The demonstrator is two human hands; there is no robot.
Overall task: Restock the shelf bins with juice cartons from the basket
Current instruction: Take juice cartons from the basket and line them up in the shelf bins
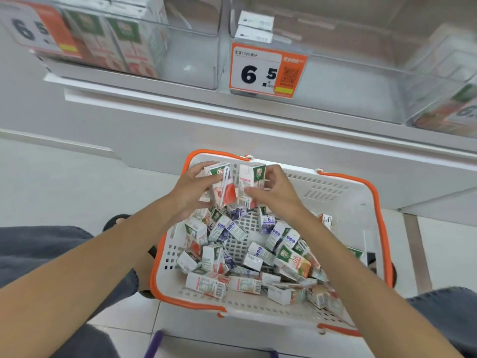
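At 6 o'clock, our white plastic basket w/ orange rim (154, 277) held approx 30 small juice cartons (207, 284), too jumbled for an exact count. Over its far end, left hand (192, 188) gripped 1 red-print carton (223, 187); right hand (277, 193) gripped 1 green-topped carton (251, 182). Beyond were 3 clear plastic shelf bins: 11 o'clock bin (191, 60) part-stocked, 12 o'clock bin (348, 83) w/ only 2 white boxes (255, 28), 2 o'clock bin (444, 73) blurred. We judged most restocking was left.

The price tag (268, 71) on the middle bin (361, 81) reads "6 5", with "100%" in its top line. The blurred tag (38, 29) on the left bin (191, 60) also shows "6 5". A carton (268, 220) in the basket (335, 187) bears "6".
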